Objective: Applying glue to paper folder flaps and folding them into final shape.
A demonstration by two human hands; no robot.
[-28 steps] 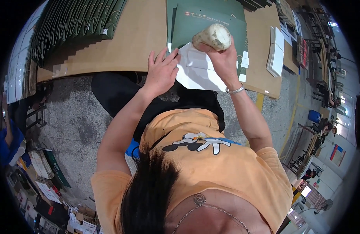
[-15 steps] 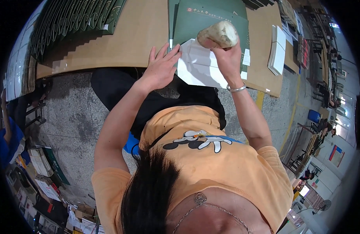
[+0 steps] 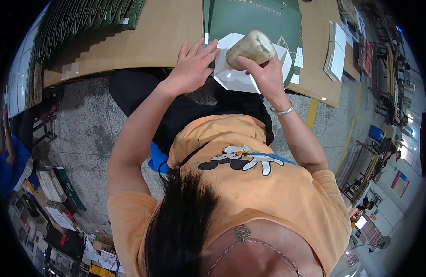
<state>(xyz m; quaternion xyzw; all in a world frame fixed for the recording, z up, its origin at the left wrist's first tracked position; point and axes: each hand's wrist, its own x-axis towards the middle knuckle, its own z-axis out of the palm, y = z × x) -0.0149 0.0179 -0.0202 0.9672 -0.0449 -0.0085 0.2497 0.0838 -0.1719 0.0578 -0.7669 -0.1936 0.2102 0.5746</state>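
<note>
My right hand [image 3: 263,74] grips a rounded beige lump, like a smooth stone [image 3: 250,47], above a white folded sheet [image 3: 236,78]. The sheet lies on a dark green flat card [image 3: 254,18] on the brown table [image 3: 143,32]. My left hand [image 3: 192,67] lies flat with spread fingers, its fingertips on the sheet's left edge. A silver bangle [image 3: 283,111] circles my right wrist.
A row of dark green folded pieces [image 3: 83,23] stands along the table's far left. A stack of white sheets [image 3: 335,51] sits at the table's right. Grey concrete floor [image 3: 83,134] is below. Another person in blue [image 3: 12,161] is at the far left, near piles of packages [image 3: 51,184].
My right hand has carried the beige lump a little leftward over the white sheet. My left hand has shifted right, its fingers now on the sheet's edge.
</note>
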